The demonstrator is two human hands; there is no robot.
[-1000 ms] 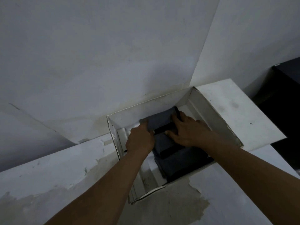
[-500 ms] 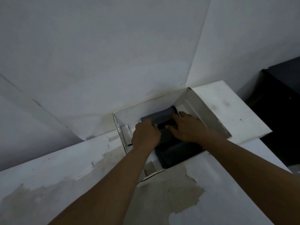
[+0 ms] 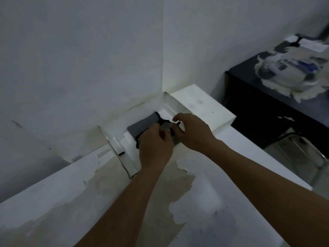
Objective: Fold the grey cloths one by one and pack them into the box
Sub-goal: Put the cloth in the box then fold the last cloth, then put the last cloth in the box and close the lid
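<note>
Plain, dim indoor room, bare and makeshift; exact kind unclear. Blank white walls (image 3: 80,59) meeting in corner. White table (image 3: 53,196) pushed against them, coating peeled off in patches. Near it, to right, black table (image 3: 258,107) with torn top, blurred white bundle (image 3: 288,72) on it. Blurred metal frame (image 3: 302,148) low at right.

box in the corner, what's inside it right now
Folded grey cloths lie inside the box. The left hand and right hand cover the near part, so the count and the floor beneath cannot be seen.
</note>
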